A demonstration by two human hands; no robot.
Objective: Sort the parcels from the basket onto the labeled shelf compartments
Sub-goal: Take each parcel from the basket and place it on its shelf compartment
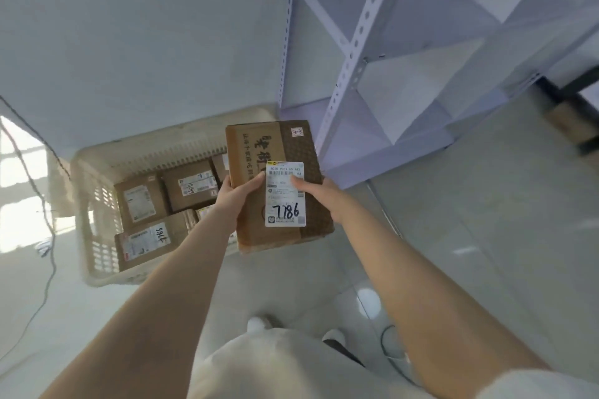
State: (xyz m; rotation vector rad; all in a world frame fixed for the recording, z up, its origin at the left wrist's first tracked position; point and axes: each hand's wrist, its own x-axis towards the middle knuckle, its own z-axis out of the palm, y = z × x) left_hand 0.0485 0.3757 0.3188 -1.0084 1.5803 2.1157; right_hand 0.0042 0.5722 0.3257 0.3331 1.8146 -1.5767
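I hold a brown cardboard parcel (256, 152) flat in front of me, above the floor and the basket's right end. Its white shipping label reads 7786, and a small sticker at its top right corner reads 2-3. My left hand (238, 196) grips its left edge with the thumb on top. My right hand (319, 196) grips the right side, thumb on the label. The cream plastic basket (97, 204) stands on the floor to the left and holds several more brown parcels (189, 185). The white metal shelf (353, 74) rises to the right of the parcel.
A black cable (48, 236) runs across the floor left of the basket. A dark object (570, 113) stands at the far right beyond the shelf. My white shoes (259, 322) and pale trousers show at the bottom. The floor is pale tile.
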